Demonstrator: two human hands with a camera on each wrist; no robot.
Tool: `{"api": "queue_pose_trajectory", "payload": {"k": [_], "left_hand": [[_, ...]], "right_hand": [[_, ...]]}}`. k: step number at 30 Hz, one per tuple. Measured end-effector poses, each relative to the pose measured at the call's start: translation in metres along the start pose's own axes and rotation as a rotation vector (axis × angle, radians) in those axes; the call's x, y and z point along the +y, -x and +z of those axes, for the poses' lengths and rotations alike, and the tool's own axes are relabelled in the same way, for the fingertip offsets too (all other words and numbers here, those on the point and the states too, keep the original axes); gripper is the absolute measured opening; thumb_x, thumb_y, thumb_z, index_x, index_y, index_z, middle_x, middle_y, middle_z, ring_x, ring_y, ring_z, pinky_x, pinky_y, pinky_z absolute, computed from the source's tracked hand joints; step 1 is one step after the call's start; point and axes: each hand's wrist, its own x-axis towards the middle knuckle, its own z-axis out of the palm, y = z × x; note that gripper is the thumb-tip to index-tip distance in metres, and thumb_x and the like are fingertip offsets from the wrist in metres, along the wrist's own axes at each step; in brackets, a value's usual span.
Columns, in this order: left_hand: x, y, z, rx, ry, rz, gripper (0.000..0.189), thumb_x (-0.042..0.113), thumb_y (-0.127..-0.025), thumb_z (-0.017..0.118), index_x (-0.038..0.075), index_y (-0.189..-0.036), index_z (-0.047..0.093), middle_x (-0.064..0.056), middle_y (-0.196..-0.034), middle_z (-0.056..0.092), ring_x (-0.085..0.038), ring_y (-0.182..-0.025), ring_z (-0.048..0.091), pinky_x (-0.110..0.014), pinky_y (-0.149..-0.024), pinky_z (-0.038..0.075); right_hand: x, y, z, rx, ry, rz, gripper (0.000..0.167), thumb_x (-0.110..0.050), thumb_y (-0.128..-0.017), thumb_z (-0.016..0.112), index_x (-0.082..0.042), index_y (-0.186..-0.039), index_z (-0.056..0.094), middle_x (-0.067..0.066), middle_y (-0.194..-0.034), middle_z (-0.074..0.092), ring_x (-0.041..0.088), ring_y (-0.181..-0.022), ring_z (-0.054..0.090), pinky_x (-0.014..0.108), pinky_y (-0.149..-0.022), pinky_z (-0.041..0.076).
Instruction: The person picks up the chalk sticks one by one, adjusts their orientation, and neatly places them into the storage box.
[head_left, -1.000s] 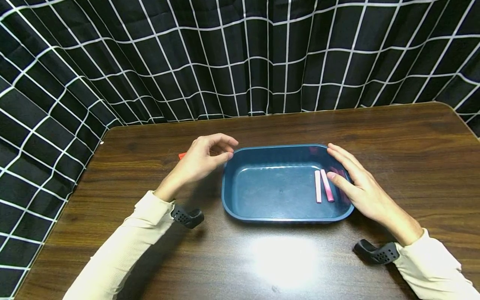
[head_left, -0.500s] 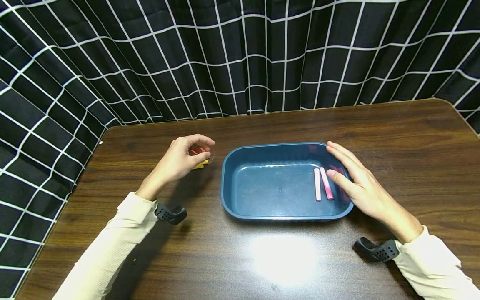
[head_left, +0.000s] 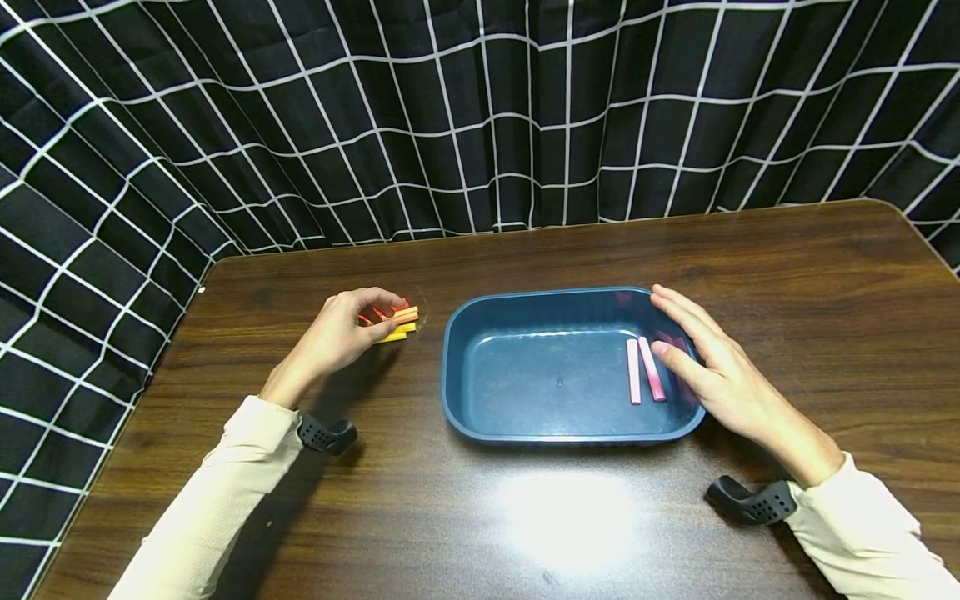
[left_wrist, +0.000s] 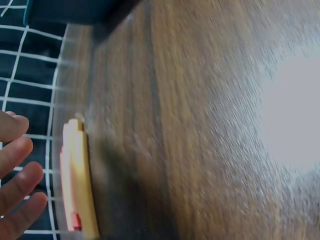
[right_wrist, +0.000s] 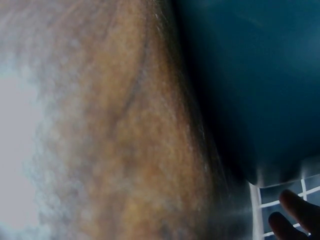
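My left hand (head_left: 336, 335) hovers at a small bunch of chalk-like sticks (head_left: 405, 327) in yellow, orange and red on the table left of the basin. Its thumb and fingers arch over them, partly hiding the bunch. In the left wrist view, the fingertips (left_wrist: 32, 172) are spread and apart from the sticks (left_wrist: 80, 175). On the right, my right hand (head_left: 720, 379) rests along the rim of a blue plastic basin (head_left: 517, 437), fingers fairly straight and thumb over the inside. Two pink chalk-like sticks (head_left: 634, 372) lie in the basin near that thumb.
The brown wood-grain table (head_left: 420, 517) has a bright glare patch in front of the basin. Behind and to the left hangs a black curtain (head_left: 450, 108) with white grid lines. Both wrists wear black straps (head_left: 752, 502).
My left hand has moved left and down from the basin's left rim to the yellow, orange and red sticks, more of which now show. The right hand has stayed at the rim.
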Motion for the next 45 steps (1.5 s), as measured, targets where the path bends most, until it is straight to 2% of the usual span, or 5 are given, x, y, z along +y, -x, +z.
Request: {"api": "queue_pose_trajectory", "payload": {"k": [7,20,33,40,45], "left_hand": [[-0.011,0.002,0.000,-0.052,-0.038,-0.022,0.026,-0.001,-0.086,0.068,-0.001,-0.112,0.069,-0.020,-0.102,0.072,-0.027,-0.086,0.068,-0.031,-0.076,0.051],[-0.022,0.004,0.001,-0.119,-0.102,-0.048,0.019,-0.001,-0.084,0.069,-0.002,-0.103,0.070,-0.012,-0.084,0.068,-0.016,-0.071,0.056,-0.024,-0.064,0.042],[-0.021,0.005,0.004,-0.199,-0.193,-0.005,0.013,-0.002,-0.081,0.072,0.002,-0.093,0.071,-0.005,-0.075,0.063,-0.014,-0.070,0.052,-0.027,-0.065,0.040],[-0.017,0.005,0.003,-0.205,-0.223,-0.036,0.008,-0.001,-0.083,0.072,0.003,-0.090,0.072,-0.005,-0.076,0.069,-0.013,-0.070,0.054,-0.027,-0.066,0.041],[-0.016,0.004,0.001,-0.178,-0.174,-0.025,0.009,0.000,-0.084,0.071,0.002,-0.092,0.073,-0.003,-0.074,0.067,-0.010,-0.068,0.052,-0.025,-0.064,0.040]], "right_hand": [[-0.001,0.000,-0.001,-0.002,-0.002,0.004,0.059,-0.016,-0.099,0.057,-0.012,-0.153,0.036,0.014,-0.162,0.029,0.040,-0.148,0.026,0.011,-0.114,0.013],[-0.001,0.001,-0.001,-0.001,0.011,-0.015,0.058,-0.018,-0.100,0.055,-0.014,-0.155,0.034,0.014,-0.162,0.029,0.028,-0.151,0.024,0.008,-0.112,0.012],[0.000,0.001,-0.001,-0.003,-0.003,-0.006,0.060,-0.015,-0.099,0.057,-0.011,-0.154,0.035,0.017,-0.161,0.028,0.041,-0.147,0.026,0.009,-0.113,0.012],[0.000,0.001,-0.001,-0.008,-0.004,-0.005,0.060,-0.016,-0.099,0.057,-0.012,-0.154,0.034,0.016,-0.161,0.028,0.042,-0.148,0.026,0.011,-0.114,0.012],[0.000,0.001,-0.001,-0.005,-0.006,-0.001,0.060,-0.015,-0.098,0.058,-0.010,-0.153,0.035,0.017,-0.161,0.028,0.043,-0.147,0.026,0.017,-0.118,0.014]]}}
